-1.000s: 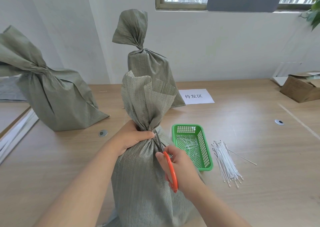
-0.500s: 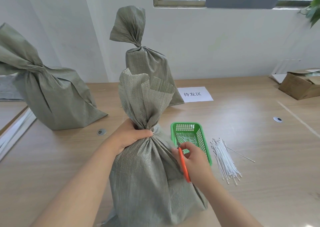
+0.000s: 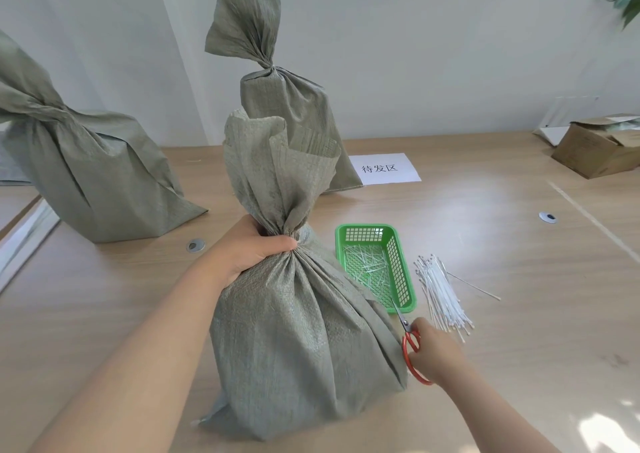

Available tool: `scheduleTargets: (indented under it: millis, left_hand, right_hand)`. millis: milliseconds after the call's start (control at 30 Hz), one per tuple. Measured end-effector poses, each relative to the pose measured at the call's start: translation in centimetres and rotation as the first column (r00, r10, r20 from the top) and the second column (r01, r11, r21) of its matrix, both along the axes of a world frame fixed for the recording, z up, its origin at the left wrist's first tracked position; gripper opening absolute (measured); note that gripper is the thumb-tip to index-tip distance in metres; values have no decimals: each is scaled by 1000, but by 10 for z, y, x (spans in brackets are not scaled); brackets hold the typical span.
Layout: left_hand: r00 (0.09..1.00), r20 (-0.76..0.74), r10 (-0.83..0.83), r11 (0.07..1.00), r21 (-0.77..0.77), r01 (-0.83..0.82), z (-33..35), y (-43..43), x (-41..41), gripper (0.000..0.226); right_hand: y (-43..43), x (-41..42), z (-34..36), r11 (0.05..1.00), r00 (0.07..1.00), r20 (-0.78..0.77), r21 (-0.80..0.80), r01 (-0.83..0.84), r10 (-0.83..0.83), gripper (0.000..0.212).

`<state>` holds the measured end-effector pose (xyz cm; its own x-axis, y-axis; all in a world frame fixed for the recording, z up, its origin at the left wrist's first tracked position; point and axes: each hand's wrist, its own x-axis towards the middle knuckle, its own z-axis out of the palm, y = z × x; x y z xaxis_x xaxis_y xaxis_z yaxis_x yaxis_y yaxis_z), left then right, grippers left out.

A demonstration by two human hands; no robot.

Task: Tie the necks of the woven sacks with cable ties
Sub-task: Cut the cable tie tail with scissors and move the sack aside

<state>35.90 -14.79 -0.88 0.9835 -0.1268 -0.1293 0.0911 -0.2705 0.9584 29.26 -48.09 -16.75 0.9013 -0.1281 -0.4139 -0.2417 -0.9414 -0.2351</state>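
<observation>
Here left hand (image 3: 249,250) grips sack (image 3: 298,342) neck; right hand (image 3: 434,354) low, holding scissors (image 3: 410,343) beside sack.

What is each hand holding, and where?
The left hand grips the near sack at its gathered neck; the right hand holds the scissors by the orange handles.

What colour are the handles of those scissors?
Orange-red, seen in the head view: the scissors are in the right hand.

Arms reach forward, left hand (image 3: 252,248) curled tight and raised, right hand (image 3: 434,352) curled lower down.
</observation>
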Motion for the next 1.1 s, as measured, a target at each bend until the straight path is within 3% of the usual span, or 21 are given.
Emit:
scheduleTargets:
  millis: [133, 333, 433, 567, 933, 1000, 1100]
  left_hand:
    - [1000, -2, 8, 1000, -12, -8, -2, 0, -1, 27]
    - [999, 3, 33, 999, -18, -33, -7, 2, 0, 26]
    - [999, 0, 40, 999, -12, -40, -9, 2, 1, 25]
    - [999, 3, 42, 999, -33, -42, -10, 2, 0, 38]
    - [999, 25, 37, 998, -56, -35, -16, 3, 3, 39]
    - [999, 32, 37, 998, -46, -35, -17, 4, 3, 48]
    - [998, 23, 53, 997, -49, -52, -17, 7, 0, 55]
  right_hand:
    - [-14, -18, -39, 999, 995, -93, -22, 40, -42, 44]
    - [-21, -42, -77, 999, 994, -104, -47, 26, -31, 21]
    - [-21, -46, -94, 999, 996, -80, -37, 39, -42, 20]
    - [-17, -44, -100, 999, 996, -87, -35, 32, -35, 6]
    - [-17, -32, -102, 998, 994, -106, -69, -10, 2, 12]
    - [-17, -29, -96, 997, 998, -61, -80, 10, -15, 12]
    - [-12, -9, -70, 996, 992, 92, -6, 92, -91, 37]
